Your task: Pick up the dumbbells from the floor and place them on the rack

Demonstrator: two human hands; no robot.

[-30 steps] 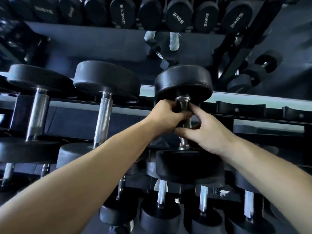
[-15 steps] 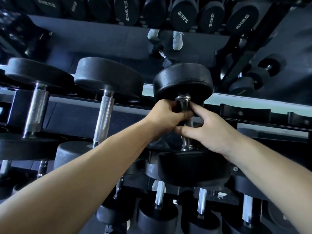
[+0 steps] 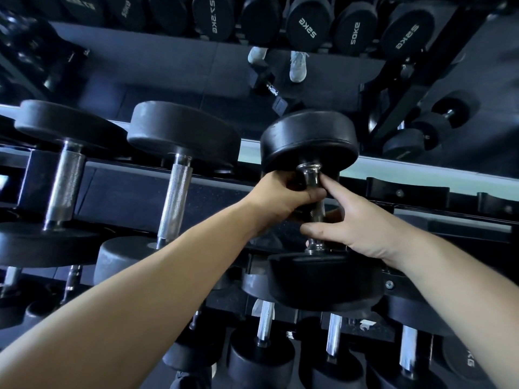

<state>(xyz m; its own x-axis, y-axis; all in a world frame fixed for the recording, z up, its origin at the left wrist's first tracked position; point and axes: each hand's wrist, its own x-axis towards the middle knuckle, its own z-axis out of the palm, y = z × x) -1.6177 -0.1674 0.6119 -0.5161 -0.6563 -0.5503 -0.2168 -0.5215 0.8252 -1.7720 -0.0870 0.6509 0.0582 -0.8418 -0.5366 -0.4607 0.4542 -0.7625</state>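
Note:
A black round-headed dumbbell (image 3: 309, 141) with a chrome handle lies across the rack's top tier (image 3: 421, 189), far head over the back rail, near head at the front. My left hand (image 3: 283, 197) grips the handle's upper part, fingers wrapped round it. My right hand (image 3: 354, 223) holds the handle lower down from the right, thumb under and across it, index finger stretched up to the chrome collar. Most of the handle is hidden by both hands.
Two larger dumbbells (image 3: 179, 136) (image 3: 64, 127) sit to the left on the same tier. Empty black saddles (image 3: 407, 192) lie to the right. A lower tier holds several dumbbells (image 3: 261, 357). A mirror behind reflects shoes, a small floor dumbbell (image 3: 269, 88) and another rack.
The dumbbell has shifted slightly right and down in view. My right index finger has straightened up to the collar. Both hands stay on the handle.

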